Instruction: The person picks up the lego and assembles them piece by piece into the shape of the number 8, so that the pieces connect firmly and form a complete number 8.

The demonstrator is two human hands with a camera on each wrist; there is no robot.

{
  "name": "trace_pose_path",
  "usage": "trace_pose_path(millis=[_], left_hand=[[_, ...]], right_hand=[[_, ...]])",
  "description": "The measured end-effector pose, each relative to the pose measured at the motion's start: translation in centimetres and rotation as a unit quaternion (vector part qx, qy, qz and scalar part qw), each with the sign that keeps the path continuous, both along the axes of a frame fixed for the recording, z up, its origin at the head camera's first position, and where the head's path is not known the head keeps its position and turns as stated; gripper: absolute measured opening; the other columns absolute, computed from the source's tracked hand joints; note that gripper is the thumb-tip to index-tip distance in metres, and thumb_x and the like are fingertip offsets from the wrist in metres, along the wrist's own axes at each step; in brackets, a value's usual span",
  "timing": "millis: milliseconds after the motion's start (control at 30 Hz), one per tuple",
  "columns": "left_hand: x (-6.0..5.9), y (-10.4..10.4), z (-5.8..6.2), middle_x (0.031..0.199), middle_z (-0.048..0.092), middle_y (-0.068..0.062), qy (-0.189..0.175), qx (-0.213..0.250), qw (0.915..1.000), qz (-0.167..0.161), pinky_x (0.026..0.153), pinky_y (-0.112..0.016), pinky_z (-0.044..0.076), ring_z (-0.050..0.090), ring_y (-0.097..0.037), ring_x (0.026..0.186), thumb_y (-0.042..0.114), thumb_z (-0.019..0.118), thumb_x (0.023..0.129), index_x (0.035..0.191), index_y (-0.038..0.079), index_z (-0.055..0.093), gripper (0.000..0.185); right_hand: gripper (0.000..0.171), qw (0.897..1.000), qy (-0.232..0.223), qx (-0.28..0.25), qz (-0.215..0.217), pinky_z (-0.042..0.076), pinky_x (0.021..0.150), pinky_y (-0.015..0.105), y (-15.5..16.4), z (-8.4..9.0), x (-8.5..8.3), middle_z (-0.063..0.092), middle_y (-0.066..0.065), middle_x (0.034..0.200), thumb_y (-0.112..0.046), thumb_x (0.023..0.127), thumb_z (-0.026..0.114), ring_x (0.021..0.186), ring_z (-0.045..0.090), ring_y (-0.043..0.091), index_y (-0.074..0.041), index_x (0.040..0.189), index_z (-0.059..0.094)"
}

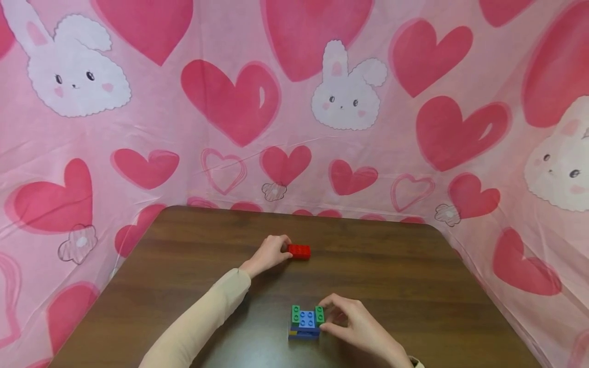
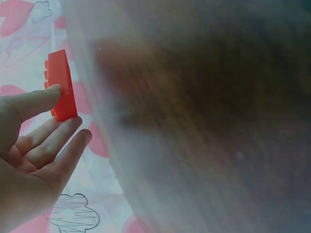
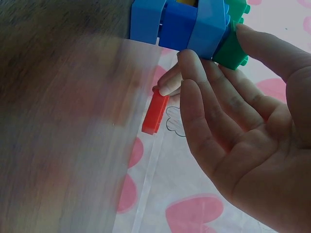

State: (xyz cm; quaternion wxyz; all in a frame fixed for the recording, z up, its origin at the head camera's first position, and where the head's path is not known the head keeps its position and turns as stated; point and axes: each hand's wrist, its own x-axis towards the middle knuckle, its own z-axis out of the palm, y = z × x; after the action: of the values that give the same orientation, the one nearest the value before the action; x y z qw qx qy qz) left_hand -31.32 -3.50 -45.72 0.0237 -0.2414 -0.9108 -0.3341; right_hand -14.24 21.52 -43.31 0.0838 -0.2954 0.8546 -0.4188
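At the far middle of the table, my left hand [image 1: 269,254] grips the left end of a red toy building brick [image 1: 301,251]. In the left wrist view the thumb lies against one face of this red brick [image 2: 61,90], with fingers at its lower end. Nearer to me stands a small build of toy bricks [image 1: 307,319]: blue layers with a bit of yellow, and a green brick on top at each side. My right hand [image 1: 356,324] holds the build's right side. In the right wrist view its thumb touches a green brick [image 3: 232,51], fingertips at the blue bricks [image 3: 206,31].
Both sets of bricks are on a dark brown wooden table [image 1: 391,271]. Behind it and along its sides hangs a pink cloth [image 1: 294,133] with hearts and rabbit faces. My left sleeve [image 1: 198,317] crosses the table's left part.
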Motion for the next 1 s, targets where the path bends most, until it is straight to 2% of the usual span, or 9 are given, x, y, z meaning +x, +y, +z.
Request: trace_pose_path(millis=[400,633,1000], left_hand=[[1.2,-0.1,0.5,0.107,0.074,-0.013,-0.011,0.005,0.9997,-0.019,0.088,-0.039,0.058,0.068,-0.022,0.092,0.013,0.076,0.086,0.109,0.003,0.068,0.027],[2.2,-0.3,0.8,0.107,0.074,-0.014,-0.016,0.009,0.9995,-0.028,0.088,-0.04,0.058,0.068,-0.025,0.094,0.014,0.076,0.086,0.111,0.003,0.069,0.028],[4.0,-0.4,1.5,0.111,0.074,-0.011,-0.017,0.003,0.9993,-0.033,0.088,-0.037,0.058,0.069,-0.022,0.097,0.018,0.077,0.086,0.113,0.007,0.069,0.03]], right_hand=[[0.027,1.0,0.006,-0.001,-0.008,0.056,0.071,0.021,-0.1,-0.1,0.0,0.072,0.003,0.102,-0.033,0.092,0.069,0.081,0.066,-0.001,-0.019,0.114,0.061],[0.028,1.0,0.003,0.002,-0.01,0.056,0.072,0.021,-0.1,-0.2,0.0,0.072,0.003,0.102,-0.033,0.092,0.07,0.081,0.065,-0.002,-0.019,0.114,0.062],[0.028,1.0,0.006,0.004,-0.014,0.056,0.071,0.021,0.0,-0.3,0.0,0.072,0.003,0.101,-0.032,0.092,0.071,0.081,0.065,-0.002,-0.018,0.113,0.062]])
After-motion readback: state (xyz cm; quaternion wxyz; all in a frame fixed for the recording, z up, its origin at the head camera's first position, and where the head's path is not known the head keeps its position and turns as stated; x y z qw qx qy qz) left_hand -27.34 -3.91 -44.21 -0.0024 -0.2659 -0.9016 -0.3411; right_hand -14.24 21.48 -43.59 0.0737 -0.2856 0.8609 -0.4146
